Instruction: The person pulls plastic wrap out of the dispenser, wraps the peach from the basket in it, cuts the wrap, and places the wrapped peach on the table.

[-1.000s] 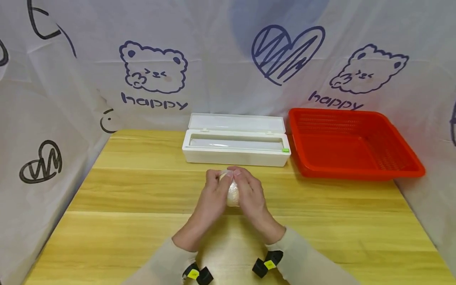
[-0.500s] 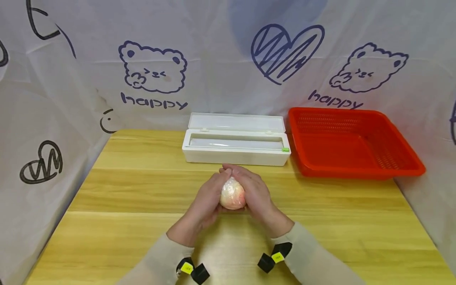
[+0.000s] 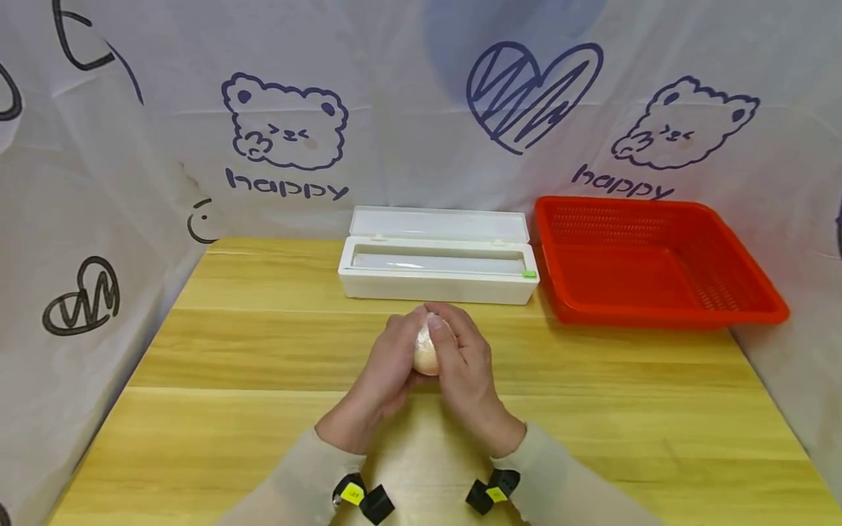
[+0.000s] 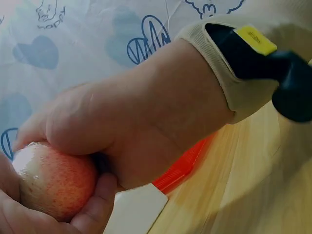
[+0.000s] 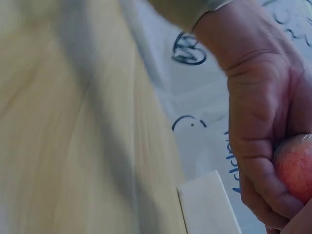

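Note:
Both hands hold a round red-and-cream peach (image 3: 426, 356) wrapped in shiny clear film, above the table's middle. From the left side my left hand (image 3: 389, 361) curls round it. On the other side my right hand (image 3: 468, 365) grips it, its thumb lying over the top. In the left wrist view the peach (image 4: 56, 183) shows its speckled red side beneath the film. The right wrist view catches part of the peach (image 5: 295, 168) between curled fingers. Much of its surface is hidden by the hands.
Behind the hands stands a white cling film dispenser (image 3: 437, 286), lid raised, with a roll inside and a green slider (image 3: 529, 275) at its right end. A red plastic basket (image 3: 664, 315) is at the back right. White printed cloth (image 3: 408, 95) hangs behind the wooden table (image 3: 230, 431).
The hands have turned the peach between them. Half a second ago they were further apart and its reddish side showed; now they close in more and mostly its pale side shows.

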Demonstrator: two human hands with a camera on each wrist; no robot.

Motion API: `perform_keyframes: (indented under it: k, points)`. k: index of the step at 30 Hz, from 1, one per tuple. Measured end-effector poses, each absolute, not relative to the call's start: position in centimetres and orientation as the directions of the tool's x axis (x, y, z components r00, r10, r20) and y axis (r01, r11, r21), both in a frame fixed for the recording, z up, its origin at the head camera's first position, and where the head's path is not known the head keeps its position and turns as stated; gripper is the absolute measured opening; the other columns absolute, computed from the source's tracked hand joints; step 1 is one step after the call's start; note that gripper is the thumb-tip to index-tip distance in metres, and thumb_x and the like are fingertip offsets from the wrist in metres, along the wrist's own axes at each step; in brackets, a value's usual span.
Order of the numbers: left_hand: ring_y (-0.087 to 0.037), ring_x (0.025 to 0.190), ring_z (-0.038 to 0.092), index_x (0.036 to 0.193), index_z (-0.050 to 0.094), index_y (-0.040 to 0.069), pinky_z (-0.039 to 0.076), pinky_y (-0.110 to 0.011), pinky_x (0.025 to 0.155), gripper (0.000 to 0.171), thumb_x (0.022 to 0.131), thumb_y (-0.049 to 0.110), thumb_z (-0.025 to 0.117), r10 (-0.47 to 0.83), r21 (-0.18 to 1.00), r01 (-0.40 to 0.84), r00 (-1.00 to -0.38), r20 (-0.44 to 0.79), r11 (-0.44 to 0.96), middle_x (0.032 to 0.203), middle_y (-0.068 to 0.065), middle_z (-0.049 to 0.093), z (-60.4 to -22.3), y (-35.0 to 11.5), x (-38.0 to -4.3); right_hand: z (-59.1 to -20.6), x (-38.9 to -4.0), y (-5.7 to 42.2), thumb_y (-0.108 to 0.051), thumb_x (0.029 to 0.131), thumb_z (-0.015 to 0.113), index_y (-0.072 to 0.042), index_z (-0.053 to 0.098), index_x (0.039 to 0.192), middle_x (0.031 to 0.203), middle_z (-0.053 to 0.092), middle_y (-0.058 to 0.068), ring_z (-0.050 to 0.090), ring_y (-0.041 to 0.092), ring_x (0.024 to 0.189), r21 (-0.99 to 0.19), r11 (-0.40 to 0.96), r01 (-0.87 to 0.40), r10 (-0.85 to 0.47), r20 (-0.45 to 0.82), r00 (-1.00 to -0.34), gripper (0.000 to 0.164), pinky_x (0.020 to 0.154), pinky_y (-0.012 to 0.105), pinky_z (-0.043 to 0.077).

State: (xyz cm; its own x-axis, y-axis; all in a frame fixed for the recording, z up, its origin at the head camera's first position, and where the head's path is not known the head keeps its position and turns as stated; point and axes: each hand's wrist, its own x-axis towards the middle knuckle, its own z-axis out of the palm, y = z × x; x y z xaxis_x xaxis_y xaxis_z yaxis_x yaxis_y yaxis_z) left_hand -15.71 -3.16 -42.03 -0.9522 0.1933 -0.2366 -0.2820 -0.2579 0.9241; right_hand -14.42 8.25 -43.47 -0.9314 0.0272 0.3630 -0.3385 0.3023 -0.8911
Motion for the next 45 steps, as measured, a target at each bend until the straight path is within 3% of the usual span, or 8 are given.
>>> perform_keyframes:
  k: [4, 9, 16, 21, 27, 35, 40, 45]
  points:
    - [-0.021, 0.079, 0.059, 0.118, 0.039, 0.003, 0.057, -0.033, 0.056, 0.05, 0.096, 0.046, 0.051, 0.178, 0.931, -0.275, -0.955, -0.237, -0.241, 0.119, -0.014, 0.039, -41.8, -2.8, -15.7, -43.3, -14.6, 8.1, -0.036, 0.102, 0.046, -0.022, 0.069, 0.111, 0.114, 0.067, 0.0, 0.059, 0.015, 0.103, -0.951, 0.138, -0.277, 0.096, 0.291, -0.952, 0.028, 0.09, 0.041, 0.05]
    - [-0.021, 0.082, 0.058, 0.117, 0.038, 0.002, 0.055, -0.03, 0.06, 0.05, 0.097, 0.047, 0.048, 0.146, 0.95, -0.246, -0.965, -0.22, -0.195, 0.116, -0.015, 0.044, -41.9, -2.7, -15.5, -43.0, -14.7, 8.3, -0.039, 0.101, 0.045, -0.016, 0.068, 0.113, 0.114, 0.066, 0.005, 0.058, 0.019, 0.102, -0.976, 0.056, -0.21, 0.077, 0.214, -0.974, 0.034, 0.089, 0.04, 0.05]
    - [-0.024, 0.093, 0.051, 0.107, 0.045, 0.003, 0.046, -0.031, 0.074, 0.045, 0.099, 0.048, 0.045, 0.043, 0.995, -0.079, -0.996, -0.081, 0.056, 0.106, -0.014, 0.047, -41.8, -2.3, -14.9, -42.8, -14.4, 8.0, -0.03, 0.098, 0.056, -0.015, 0.069, 0.112, 0.111, 0.069, 0.005, 0.059, 0.016, 0.106, -0.974, 0.105, -0.201, 0.162, 0.216, -0.963, 0.024, 0.093, 0.04, 0.048]
    - [-0.023, 0.093, 0.052, 0.111, 0.043, 0.003, 0.047, -0.032, 0.075, 0.039, 0.103, 0.041, 0.039, 0.031, 0.997, -0.075, -0.997, -0.075, 0.007, 0.104, -0.015, 0.049, -41.8, -2.1, -14.8, -41.3, -13.8, 7.6, -0.019, 0.097, 0.053, -0.011, 0.071, 0.108, 0.109, 0.07, 0.009, 0.061, 0.018, 0.097, -0.978, 0.091, -0.187, 0.178, 0.201, -0.963, 0.022, 0.078, 0.034, 0.053]
    - [-0.024, 0.096, 0.053, 0.113, 0.041, 0.004, 0.046, -0.033, 0.082, 0.046, 0.101, 0.048, 0.039, 0.047, 0.996, -0.078, -0.996, -0.081, 0.053, 0.105, -0.017, 0.052, -42.2, -2.0, -14.8, -42.8, -14.7, 8.1, -0.035, 0.098, 0.051, -0.019, 0.072, 0.104, 0.109, 0.069, 0.001, 0.061, 0.018, 0.1, -0.995, -0.02, -0.099, 0.185, 0.094, -0.978, 0.027, 0.082, 0.035, 0.054]
    - [-0.023, 0.088, 0.053, 0.107, 0.04, 0.004, 0.048, -0.031, 0.072, 0.037, 0.1, 0.041, 0.043, 0.055, 0.995, -0.068, -0.996, -0.072, 0.072, 0.096, -0.016, 0.05, -42.2, -2.1, -15.1, -42.9, -14.7, 7.8, -0.027, 0.099, 0.05, -0.018, 0.073, 0.102, 0.109, 0.069, 0.003, 0.063, 0.02, 0.094, -0.992, 0.022, -0.121, 0.221, 0.123, -0.967, 0.025, 0.072, 0.033, 0.057]
    - [-0.024, 0.091, 0.055, 0.109, 0.04, 0.004, 0.049, -0.032, 0.076, 0.046, 0.098, 0.048, 0.045, 0.056, 0.994, -0.079, -0.995, -0.083, 0.072, 0.102, -0.018, 0.053, -42.3, -2.1, -15.2, -43.1, -14.9, 8.1, -0.028, 0.1, 0.048, -0.013, 0.072, 0.103, 0.108, 0.069, 0.004, 0.061, 0.02, 0.097, -0.993, -0.009, -0.12, 0.193, 0.116, -0.974, 0.028, 0.079, 0.037, 0.054]
    - [-0.024, 0.092, 0.057, 0.108, 0.041, 0.005, 0.049, -0.032, 0.077, 0.044, 0.094, 0.045, 0.051, 0.044, 0.99, -0.086, -0.995, -0.091, 0.11, 0.104, -0.019, 0.057, -42.3, -2.2, -15.3, -43.2, -14.9, 8.2, -0.035, 0.102, 0.041, -0.017, 0.07, 0.112, 0.115, 0.068, 0.001, 0.059, 0.015, 0.107, -0.993, 0.002, -0.119, 0.173, 0.118, -0.978, 0.036, 0.093, 0.034, 0.049]
